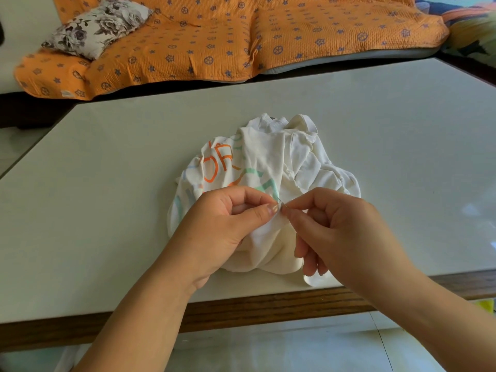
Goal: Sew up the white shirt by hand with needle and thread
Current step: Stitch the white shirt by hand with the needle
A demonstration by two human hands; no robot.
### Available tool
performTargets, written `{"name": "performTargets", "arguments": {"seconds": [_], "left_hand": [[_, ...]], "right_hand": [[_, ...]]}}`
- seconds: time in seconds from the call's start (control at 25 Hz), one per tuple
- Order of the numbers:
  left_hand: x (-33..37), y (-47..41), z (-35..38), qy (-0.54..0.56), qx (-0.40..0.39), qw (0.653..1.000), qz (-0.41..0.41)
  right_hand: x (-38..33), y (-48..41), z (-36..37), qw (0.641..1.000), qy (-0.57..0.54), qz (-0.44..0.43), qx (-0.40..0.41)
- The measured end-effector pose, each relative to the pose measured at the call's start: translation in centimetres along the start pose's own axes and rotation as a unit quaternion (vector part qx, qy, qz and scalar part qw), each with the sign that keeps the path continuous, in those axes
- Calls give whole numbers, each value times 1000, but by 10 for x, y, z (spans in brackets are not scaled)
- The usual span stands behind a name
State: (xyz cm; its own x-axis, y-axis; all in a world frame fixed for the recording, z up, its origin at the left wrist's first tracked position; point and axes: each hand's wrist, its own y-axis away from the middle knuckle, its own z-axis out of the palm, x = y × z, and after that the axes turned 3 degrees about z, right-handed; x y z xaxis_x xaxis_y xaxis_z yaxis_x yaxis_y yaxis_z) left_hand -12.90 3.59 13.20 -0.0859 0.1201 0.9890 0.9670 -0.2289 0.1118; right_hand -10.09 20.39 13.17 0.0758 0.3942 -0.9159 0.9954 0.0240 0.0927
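A white shirt [279, 157] with orange and green print lies bunched on the pale table [107, 183], near its front edge. My left hand [228, 221] pinches a raised fold of the shirt between thumb and forefinger. Just to its right, my right hand [338, 226] pinches a thin needle [282, 205] at that same fold. The needle's tip shows as a short dark sliver between the two hands. I cannot make out any thread.
The table has a wooden front rim [268, 304]. Behind it stands a sofa under an orange patterned cover [214, 36], with a floral pillow [99, 25] at its left. Tiled floor [268, 350] lies below the table edge.
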Motion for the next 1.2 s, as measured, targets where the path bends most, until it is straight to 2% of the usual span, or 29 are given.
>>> {"name": "performTargets", "arguments": {"seconds": [0.28, 0.56, 0.72, 0.92, 1.08, 1.12, 1.2], "left_hand": [[-6, -1, 6, 5, 19, 1000, -7], [-8, 2, 12, -175, 45, 979, 94], [-10, 1, 15, -207, 56, 969, 120], [-5, 1, 18, -216, 62, 966, 130], [-7, 1, 15, -214, 69, 966, 124], [-7, 2, 15, -205, 66, 970, 115], [-7, 3, 14, -177, 55, 979, 88]], "right_hand": [[2, -1, 2, 999, -37, -1, 12], [0, -6, 2, 993, -114, 27, -31], [-2, -8, -1, 991, -116, 50, -52], [-7, -8, -4, 996, -75, 55, -17], [-1, -16, -9, 996, -22, 30, 79], [0, -20, -12, 993, -60, 42, 90], [0, -28, -19, 966, -238, 85, 48]]}}
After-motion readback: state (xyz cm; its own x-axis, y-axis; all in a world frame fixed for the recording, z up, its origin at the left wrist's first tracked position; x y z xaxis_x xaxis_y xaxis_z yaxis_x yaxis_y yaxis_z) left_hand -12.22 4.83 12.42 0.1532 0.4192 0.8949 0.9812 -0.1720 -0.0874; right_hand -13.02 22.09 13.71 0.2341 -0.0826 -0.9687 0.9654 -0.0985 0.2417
